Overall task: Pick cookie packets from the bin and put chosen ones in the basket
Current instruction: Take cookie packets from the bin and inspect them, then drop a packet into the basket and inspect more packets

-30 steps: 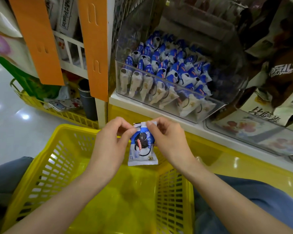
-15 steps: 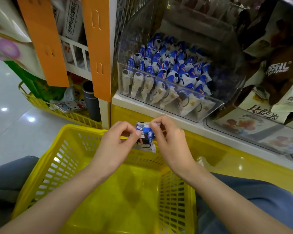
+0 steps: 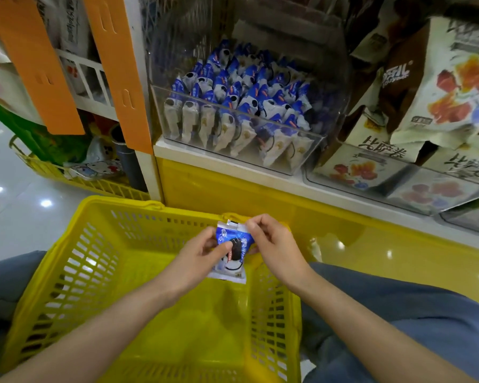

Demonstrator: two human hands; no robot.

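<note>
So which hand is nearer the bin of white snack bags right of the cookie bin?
Right. The right hand pinches the cookie packet at its top, below-left of the snack-bag bin; the left hand grips it farther left, over the basket.

Open-topped basket [image 3: 67,233], mesh walls all round; bin [image 3: 314,150] entry above low clear front wall.

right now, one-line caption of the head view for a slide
Left hand and right hand hold a cookie packet above the yellow basket, by the clear bin.
</note>
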